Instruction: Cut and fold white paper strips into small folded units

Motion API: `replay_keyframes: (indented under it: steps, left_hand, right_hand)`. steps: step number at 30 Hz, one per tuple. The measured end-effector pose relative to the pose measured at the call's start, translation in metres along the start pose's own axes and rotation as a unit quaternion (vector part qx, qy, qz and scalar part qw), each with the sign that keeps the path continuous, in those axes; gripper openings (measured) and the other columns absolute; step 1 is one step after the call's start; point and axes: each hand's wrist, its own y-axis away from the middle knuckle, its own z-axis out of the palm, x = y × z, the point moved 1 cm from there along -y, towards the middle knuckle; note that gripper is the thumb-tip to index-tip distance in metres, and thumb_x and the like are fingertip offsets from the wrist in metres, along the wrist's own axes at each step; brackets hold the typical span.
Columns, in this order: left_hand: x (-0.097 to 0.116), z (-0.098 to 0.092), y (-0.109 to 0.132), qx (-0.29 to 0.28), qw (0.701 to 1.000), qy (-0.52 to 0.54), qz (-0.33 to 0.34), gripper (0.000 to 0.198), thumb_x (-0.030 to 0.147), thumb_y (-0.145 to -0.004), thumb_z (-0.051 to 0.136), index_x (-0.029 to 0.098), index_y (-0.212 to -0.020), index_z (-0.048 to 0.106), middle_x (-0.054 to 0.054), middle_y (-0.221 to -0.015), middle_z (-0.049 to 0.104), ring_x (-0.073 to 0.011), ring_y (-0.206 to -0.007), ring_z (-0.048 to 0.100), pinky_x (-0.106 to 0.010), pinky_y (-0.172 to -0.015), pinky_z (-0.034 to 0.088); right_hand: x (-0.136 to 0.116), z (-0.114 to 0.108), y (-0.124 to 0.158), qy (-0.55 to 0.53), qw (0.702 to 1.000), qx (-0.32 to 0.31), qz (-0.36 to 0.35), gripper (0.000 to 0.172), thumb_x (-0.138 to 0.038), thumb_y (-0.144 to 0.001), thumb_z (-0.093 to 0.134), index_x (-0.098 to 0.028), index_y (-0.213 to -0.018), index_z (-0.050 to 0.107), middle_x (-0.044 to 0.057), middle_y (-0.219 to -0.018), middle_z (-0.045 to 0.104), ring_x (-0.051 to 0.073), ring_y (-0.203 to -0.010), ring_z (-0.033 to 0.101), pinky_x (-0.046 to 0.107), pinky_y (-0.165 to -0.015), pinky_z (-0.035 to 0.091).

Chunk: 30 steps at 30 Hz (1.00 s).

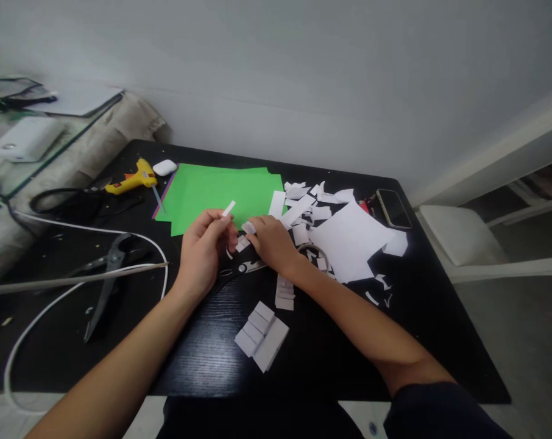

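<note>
My left hand (205, 247) is closed in a pinch on a small white paper strip (229, 208), held up over the black table (203, 356). Beside it, my right hand (271, 241) has its fingers curled on small white paper pieces (245, 236) lying on the table. Scissors (239, 269) lie just under both hands, partly hidden. A stack of folded white paper pieces (261, 335) sits nearer to me, and another small pile (284, 294) lies by my right wrist.
Green paper sheets (212, 192) lie behind the hands. White scraps and a white sheet (349, 241) spread to the right, with a phone (393, 208) beyond. A yellow glue gun (132, 178), pliers (105, 274), a white cable (38, 317) and a white case (165, 167) lie left.
</note>
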Motion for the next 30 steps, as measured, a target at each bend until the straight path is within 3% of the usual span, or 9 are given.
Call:
replay_keyframes:
  steps: [5, 7, 9, 11, 13, 15, 19, 25, 30]
  left_hand:
    - [-0.002, -0.004, 0.0, -0.011, 1.0, -0.012, 0.012, 0.011, 0.027, -0.09, 0.07, 0.019, -0.087, 0.063, 0.003, -0.067, 0.062, -0.0101, -0.054, 0.054, -0.023, -0.053, 0.043]
    - [-0.004, -0.005, 0.0, -0.014, 0.999, -0.034, 0.028, 0.011, 0.027, -0.089, 0.071, 0.019, -0.09, 0.063, 0.003, -0.07, 0.064, -0.0104, -0.058, 0.057, -0.024, -0.058, 0.046]
    - [-0.006, -0.004, 0.001, -0.018, 0.997, -0.063, 0.046, 0.017, 0.026, -0.084, 0.076, 0.02, -0.094, 0.064, 0.002, -0.079, 0.067, -0.0116, -0.068, 0.063, -0.024, -0.067, 0.051]
    - [-0.009, -0.002, 0.003, -0.033, 0.994, -0.094, 0.051, 0.029, 0.024, -0.077, 0.082, 0.02, -0.099, 0.063, -0.001, -0.091, 0.07, -0.0134, -0.08, 0.066, -0.026, -0.074, 0.054]
    - [-0.013, 0.001, 0.006, -0.066, 0.99, -0.119, 0.035, 0.039, 0.023, -0.073, 0.085, 0.02, -0.103, 0.061, -0.002, -0.097, 0.071, -0.0146, -0.085, 0.068, -0.028, -0.077, 0.055]
    - [-0.017, 0.005, 0.01, -0.104, 0.986, -0.131, 0.014, 0.041, 0.025, -0.074, 0.085, 0.02, -0.106, 0.06, -0.002, -0.092, 0.071, -0.015, -0.081, 0.068, -0.029, -0.075, 0.055]
    - [-0.021, 0.01, 0.015, -0.123, 0.986, -0.111, 0.006, 0.037, 0.024, -0.077, 0.085, 0.019, -0.103, 0.059, 0.001, -0.082, 0.07, -0.0131, -0.075, 0.067, -0.027, -0.072, 0.055]
    - [-0.025, 0.015, 0.022, -0.104, 0.989, -0.103, 0.001, 0.035, 0.023, -0.077, 0.085, 0.021, -0.099, 0.058, 0.002, -0.082, 0.07, -0.0124, -0.075, 0.067, -0.026, -0.073, 0.055]
    - [-0.02, 0.013, 0.027, -0.133, 0.967, -0.212, 0.039, 0.018, 0.032, -0.089, 0.076, 0.02, -0.096, 0.064, -0.003, -0.094, 0.072, -0.0166, -0.082, 0.067, -0.03, -0.076, 0.054]
  right_hand:
    - [0.012, -0.01, 0.002, -0.032, 0.999, 0.024, 0.026, 0.025, -0.014, -0.105, 0.048, -0.011, -0.11, 0.072, 0.017, -0.105, 0.077, 0.027, -0.1, 0.069, 0.042, -0.093, 0.051]
    - [0.016, -0.018, 0.005, -0.119, 0.991, 0.042, 0.054, 0.019, -0.019, -0.103, 0.056, -0.015, -0.107, 0.073, 0.013, -0.103, 0.079, 0.023, -0.094, 0.073, 0.039, -0.09, 0.055]
    - [0.02, -0.025, 0.011, -0.328, 0.938, 0.031, 0.104, 0.012, -0.022, -0.097, 0.066, -0.016, -0.103, 0.075, 0.01, -0.099, 0.079, 0.02, -0.086, 0.075, 0.038, -0.085, 0.06]
    - [0.022, -0.03, 0.02, -0.512, 0.847, -0.022, 0.14, 0.015, -0.029, -0.09, 0.075, -0.016, -0.098, 0.076, 0.007, -0.094, 0.079, 0.018, -0.077, 0.075, 0.038, -0.08, 0.064]
    - [0.023, -0.034, 0.032, -0.6, 0.782, -0.06, 0.158, 0.022, -0.034, -0.082, 0.083, -0.016, -0.094, 0.078, 0.004, -0.089, 0.078, 0.016, -0.074, 0.074, 0.036, -0.078, 0.065]
    - [0.022, -0.038, 0.044, -0.633, 0.752, -0.076, 0.169, 0.023, -0.035, -0.081, 0.086, -0.017, -0.093, 0.079, 0.003, -0.087, 0.077, 0.015, -0.076, 0.074, 0.033, -0.078, 0.065]
    - [0.018, -0.044, 0.063, -0.665, 0.72, -0.062, 0.188, 0.027, -0.041, -0.087, 0.082, -0.017, -0.099, 0.08, 0.004, -0.091, 0.077, 0.014, -0.08, 0.073, 0.031, -0.077, 0.066]
    - [0.013, -0.04, 0.082, -0.691, 0.686, 0.019, 0.226, 0.038, -0.027, -0.062, 0.098, -0.017, -0.092, 0.077, 0.002, -0.091, 0.077, 0.016, -0.087, 0.072, 0.033, -0.083, 0.065]
    - [0.014, -0.038, 0.088, -0.649, 0.711, 0.098, 0.25, 0.034, -0.034, -0.064, 0.096, -0.017, -0.086, 0.076, 0.002, -0.086, 0.076, 0.019, -0.084, 0.073, 0.036, -0.082, 0.066]
